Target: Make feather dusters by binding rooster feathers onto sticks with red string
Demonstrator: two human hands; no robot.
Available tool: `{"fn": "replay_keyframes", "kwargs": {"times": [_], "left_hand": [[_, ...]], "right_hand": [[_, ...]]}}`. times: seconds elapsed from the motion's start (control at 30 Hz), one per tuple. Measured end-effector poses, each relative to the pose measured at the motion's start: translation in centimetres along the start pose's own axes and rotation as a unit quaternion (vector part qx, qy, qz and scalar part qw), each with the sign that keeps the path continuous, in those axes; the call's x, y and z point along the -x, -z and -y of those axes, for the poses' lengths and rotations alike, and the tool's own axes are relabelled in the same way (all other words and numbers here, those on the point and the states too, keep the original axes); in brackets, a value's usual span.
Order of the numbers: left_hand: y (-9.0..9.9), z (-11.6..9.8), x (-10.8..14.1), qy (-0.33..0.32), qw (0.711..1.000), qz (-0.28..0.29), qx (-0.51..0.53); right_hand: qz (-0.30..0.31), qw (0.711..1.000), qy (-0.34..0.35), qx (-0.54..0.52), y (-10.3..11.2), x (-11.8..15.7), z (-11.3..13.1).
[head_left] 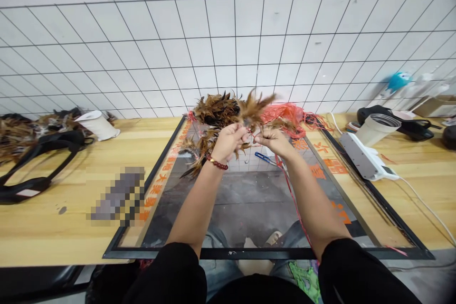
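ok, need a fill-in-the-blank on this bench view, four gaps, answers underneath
The left hand and right hand are at the base of a brown bunch of ____.
A beaded bracelet circles the ____ wrist.
The small cutting tool lying between the forearms has a ____ handle.
As the wearer sees it, the white power strip sits along the ____ edge of the black frame.

Missing words: feathers; left; blue; right.
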State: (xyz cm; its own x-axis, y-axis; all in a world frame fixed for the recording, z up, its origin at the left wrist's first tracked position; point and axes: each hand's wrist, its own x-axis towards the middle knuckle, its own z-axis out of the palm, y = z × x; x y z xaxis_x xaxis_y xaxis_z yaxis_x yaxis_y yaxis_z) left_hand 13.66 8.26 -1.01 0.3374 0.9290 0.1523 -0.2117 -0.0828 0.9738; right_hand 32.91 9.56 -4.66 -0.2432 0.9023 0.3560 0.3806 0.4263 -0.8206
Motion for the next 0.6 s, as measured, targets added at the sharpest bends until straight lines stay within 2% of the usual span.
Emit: {"fn": "replay_keyframes", "kwargs": {"times": [0.07, 0.17, 0.27, 0.37, 0.5, 0.6], "left_hand": [[0.6, -0.2, -0.4, 0.040, 0.994, -0.008, 0.106], [1.2, -0.8, -0.5, 0.064, 0.978, -0.021, 0.197], [1.3, -1.3, -0.5, 0.066, 0.965, -0.047, 0.249], [1.4, -1.6, -0.5, 0.063, 0.964, -0.069, 0.248], [1.8, -1.6, -0.6, 0.059, 0.976, -0.108, 0.182], [2.1, -1.7, -0.5, 0.043, 0.981, -0.121, 0.143]], "right_hand": [[-0.026, 0.999, 0.017, -0.008, -0.1, 0.0, 0.7], [-0.081, 0.996, 0.030, -0.012, 0.3, 0.2, 1.4], [-0.072, 0.997, 0.024, -0.021, 0.2, 0.2, 1.4], [-0.034, 0.998, 0.007, -0.051, -0.9, 0.0, 1.3], [0.002, 0.994, -0.017, -0.104, -2.4, -0.4, 0.9], [0.052, 0.987, -0.063, -0.139, -1.7, -0.8, -1.4]]}}
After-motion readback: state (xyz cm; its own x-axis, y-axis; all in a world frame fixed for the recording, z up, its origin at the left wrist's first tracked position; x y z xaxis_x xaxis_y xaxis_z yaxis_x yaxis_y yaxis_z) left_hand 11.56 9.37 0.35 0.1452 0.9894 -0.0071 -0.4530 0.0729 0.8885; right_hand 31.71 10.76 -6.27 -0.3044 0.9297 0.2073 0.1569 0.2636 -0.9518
